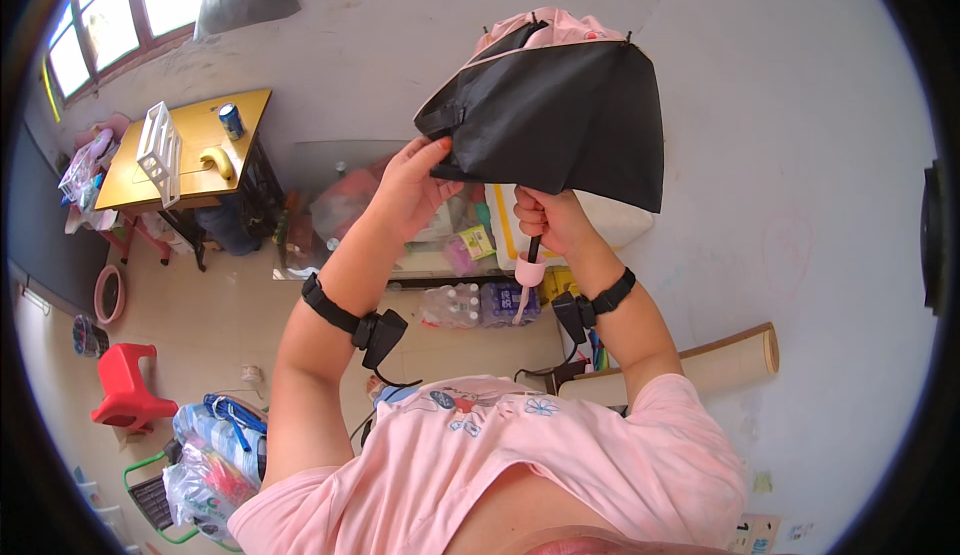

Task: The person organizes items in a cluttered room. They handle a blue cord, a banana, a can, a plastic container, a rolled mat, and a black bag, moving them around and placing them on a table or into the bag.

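A folding umbrella point(555, 120), pink outside and black inside, is partly spread and raised before me. My right hand point(551, 217) is wrapped around its dark shaft just under the canopy. Below that hand are the pink handle point(530, 270) and a hanging wrist strap point(520, 306). My left hand point(416, 187) holds the left edge of the black lining, thumb on the fabric near a dark closure strap point(441, 118). Some of its fingers are partly hidden behind the cloth. Rib tips point(628, 37) stick out along the upper rim.
A glass-topped table point(360, 264) with bags stands beneath my hands, bottle packs point(510, 304) below it. Left, a wooden desk point(199, 124) bears a white rack point(159, 151), a can point(231, 121) and a banana point(217, 161). A red stool point(129, 386) and a rolled mat point(720, 356) flank me.
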{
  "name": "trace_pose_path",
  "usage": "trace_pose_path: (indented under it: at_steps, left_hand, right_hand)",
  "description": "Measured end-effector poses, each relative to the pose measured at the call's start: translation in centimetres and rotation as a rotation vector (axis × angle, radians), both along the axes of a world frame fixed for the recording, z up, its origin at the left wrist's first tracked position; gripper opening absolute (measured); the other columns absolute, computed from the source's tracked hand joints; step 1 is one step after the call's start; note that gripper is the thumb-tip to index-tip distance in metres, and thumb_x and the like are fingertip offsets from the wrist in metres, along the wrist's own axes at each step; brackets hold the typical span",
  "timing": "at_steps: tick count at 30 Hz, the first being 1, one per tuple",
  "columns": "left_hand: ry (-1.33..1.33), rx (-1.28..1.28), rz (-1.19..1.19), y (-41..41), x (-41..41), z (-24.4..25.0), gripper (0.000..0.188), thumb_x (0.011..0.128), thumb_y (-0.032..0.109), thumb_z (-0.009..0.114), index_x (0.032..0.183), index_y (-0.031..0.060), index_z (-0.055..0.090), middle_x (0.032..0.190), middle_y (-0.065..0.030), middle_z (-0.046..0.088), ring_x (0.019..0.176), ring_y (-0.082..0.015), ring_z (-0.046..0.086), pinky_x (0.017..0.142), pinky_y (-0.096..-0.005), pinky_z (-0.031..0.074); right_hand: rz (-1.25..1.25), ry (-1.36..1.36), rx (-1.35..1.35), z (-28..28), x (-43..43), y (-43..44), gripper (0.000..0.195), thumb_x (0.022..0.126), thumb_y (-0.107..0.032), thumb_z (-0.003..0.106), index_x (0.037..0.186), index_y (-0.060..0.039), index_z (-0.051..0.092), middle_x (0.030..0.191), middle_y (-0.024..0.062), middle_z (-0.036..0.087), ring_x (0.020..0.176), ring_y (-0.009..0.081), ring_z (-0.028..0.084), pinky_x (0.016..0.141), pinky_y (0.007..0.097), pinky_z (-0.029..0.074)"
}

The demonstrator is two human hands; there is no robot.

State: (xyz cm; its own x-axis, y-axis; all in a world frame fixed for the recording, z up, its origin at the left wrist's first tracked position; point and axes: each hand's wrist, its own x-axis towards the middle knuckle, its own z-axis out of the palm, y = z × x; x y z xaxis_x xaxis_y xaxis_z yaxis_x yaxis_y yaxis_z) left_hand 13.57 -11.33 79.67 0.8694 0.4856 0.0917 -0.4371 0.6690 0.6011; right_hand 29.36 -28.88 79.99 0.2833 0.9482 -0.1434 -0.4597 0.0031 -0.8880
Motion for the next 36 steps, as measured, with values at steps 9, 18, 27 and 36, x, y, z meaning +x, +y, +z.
trace_pose_path:
  at_steps: [9, 18, 27, 36]
  left_hand:
    - [0.203, 0.074, 0.416, 4.1, -4.0, 2.5, 0.019, 0.096, 0.019, 0.057, 0.104, 0.0032, 0.063, 0.084, -0.001, 0.064, 0.068, -0.009, 0.061, 0.06, -0.0258, 0.052]
    - [0.768, 1.274, -0.061, 7.8, -10.5, -0.4, 0.02, 0.091, 0.017, 0.061, 0.09, -0.0025, 0.067, 0.074, -0.0023, 0.064, 0.066, -0.0107, 0.06, 0.06, -0.0244, 0.048]
    - [0.355, 0.422, 0.315, 7.4, -5.7, -0.7, 0.058, 0.097, 0.031, 0.055, 0.144, 0.0048, 0.034, 0.143, -0.0095, 0.043, 0.125, -0.0193, 0.043, 0.092, -0.0315, 0.043]
    - [-0.39, 0.023, -0.257, 14.5, -5.7, -5.3, 0.062, 0.092, 0.048, 0.055, 0.139, 0.0085, 0.043, 0.141, -0.0096, 0.047, 0.126, -0.0267, 0.047, 0.107, -0.0445, 0.038]
  right_hand:
    - [0.031, -0.095, -0.155, -0.6, -2.1, 2.4, 0.034, 0.091, -0.024, 0.062, 0.065, -0.0087, 0.046, 0.057, -0.0041, 0.033, 0.049, 0.0064, 0.027, 0.045, 0.023, 0.019]
    - [-0.126, -0.166, -0.214, -1.0, -3.3, 5.5, 0.031, 0.09, -0.022, 0.061, 0.065, -0.0068, 0.049, 0.058, -0.0023, 0.039, 0.048, 0.0074, 0.03, 0.044, 0.0246, 0.022]
    - [-0.315, -0.742, -0.276, 0.0, -9.8, 10.9, 0.011, 0.086, -0.017, 0.062, 0.084, -0.0067, 0.061, 0.059, -0.0036, 0.046, 0.046, 0.0073, 0.036, 0.041, 0.025, 0.025]
    - [0.644, 0.067, -0.257, 1.6, -10.0, 12.6, 0.025, 0.088, -0.02, 0.054, 0.067, -0.0108, 0.045, 0.055, -0.0054, 0.031, 0.043, 0.0036, 0.025, 0.039, 0.0212, 0.019]
